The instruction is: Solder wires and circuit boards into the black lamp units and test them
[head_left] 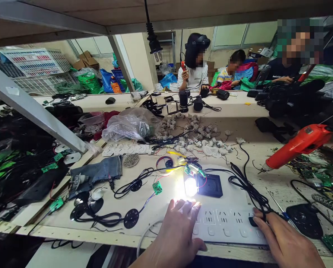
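A white power strip [226, 224] lies along the front edge of the bench. My left hand [179, 229] is on its left end, fingers over the far side and thumb at the near side. My right hand [288, 236] pinches a black plug [252, 222] at the strip's right end; the prongs are hidden. From there a black cord [243, 182] runs back in loops. Just beyond my left fingertips a lamp [190, 187] glows brightly, its shape washed out by glare. Small green circuit boards [193, 170] with wires sit behind it, and a black square housing [212, 185] lies beside it.
A red electric screwdriver [297, 147] hangs at right. Loose cables with a round black disc [131, 218] lie left, near a blue cloth [98, 173]. White parts [211, 145] are heaped behind. A black plug [154, 42] dangles overhead. Several people sit across the bench.
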A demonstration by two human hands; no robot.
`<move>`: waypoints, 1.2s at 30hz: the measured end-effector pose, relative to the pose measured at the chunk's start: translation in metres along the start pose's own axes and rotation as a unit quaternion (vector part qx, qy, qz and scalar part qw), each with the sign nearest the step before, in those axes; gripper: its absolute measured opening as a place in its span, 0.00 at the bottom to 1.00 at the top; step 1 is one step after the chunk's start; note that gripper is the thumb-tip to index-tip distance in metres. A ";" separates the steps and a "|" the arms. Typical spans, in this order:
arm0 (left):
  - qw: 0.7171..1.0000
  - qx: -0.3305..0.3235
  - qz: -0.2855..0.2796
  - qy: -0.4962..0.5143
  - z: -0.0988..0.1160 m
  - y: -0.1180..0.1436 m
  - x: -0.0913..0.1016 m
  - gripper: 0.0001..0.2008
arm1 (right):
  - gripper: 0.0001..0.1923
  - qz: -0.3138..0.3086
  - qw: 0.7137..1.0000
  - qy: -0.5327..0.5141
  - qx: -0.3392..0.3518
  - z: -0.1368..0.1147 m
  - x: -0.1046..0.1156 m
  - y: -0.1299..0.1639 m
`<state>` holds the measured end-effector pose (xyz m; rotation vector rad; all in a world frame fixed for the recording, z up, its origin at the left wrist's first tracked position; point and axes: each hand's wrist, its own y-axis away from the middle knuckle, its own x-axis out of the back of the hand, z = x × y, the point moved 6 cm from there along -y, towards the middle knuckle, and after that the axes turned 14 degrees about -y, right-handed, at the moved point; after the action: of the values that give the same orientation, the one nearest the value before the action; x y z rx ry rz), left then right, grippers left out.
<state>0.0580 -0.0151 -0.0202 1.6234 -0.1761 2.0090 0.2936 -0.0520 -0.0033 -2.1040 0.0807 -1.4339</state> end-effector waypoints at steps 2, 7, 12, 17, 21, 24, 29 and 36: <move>1.000 -0.001 0.000 0.002 0.000 0.000 0.000 0.39 | 0.28 -0.018 1.000 0.011 0.010 0.001 -0.002 0.002; 1.000 -0.002 0.003 0.003 -0.001 -0.001 0.000 0.38 | 0.24 -0.053 0.996 -0.041 -0.061 0.023 -0.014 0.019; 0.999 -0.029 0.029 0.033 -0.001 -0.003 0.002 0.37 | 0.19 -0.067 0.975 -0.093 -0.191 0.045 -0.014 0.030; 0.998 -0.033 0.042 0.027 0.001 -0.002 0.002 0.38 | 0.20 -0.035 0.992 -0.055 -0.105 0.008 -0.002 -0.006; 0.998 -0.033 0.034 0.043 -0.002 0.002 0.004 0.36 | 0.21 -0.010 0.996 0.077 -0.035 -0.014 -0.011 -0.035; 0.994 -0.012 0.067 0.087 -0.027 0.005 0.016 0.30 | 0.22 -0.040 0.994 0.102 -0.028 -0.012 -0.024 -0.042; 0.975 0.085 0.194 0.061 -0.102 0.013 0.045 0.19 | 0.21 0.014 0.996 0.007 -0.088 -0.004 -0.006 -0.026; 0.970 0.140 0.181 0.085 -0.151 0.018 0.036 0.15 | 0.16 0.222 0.866 -0.137 -0.428 0.068 0.045 0.092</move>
<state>-0.0854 0.0461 -0.0222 1.6685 -0.1360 2.5380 0.3959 -0.1147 -0.0284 -2.6837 1.2005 -0.8584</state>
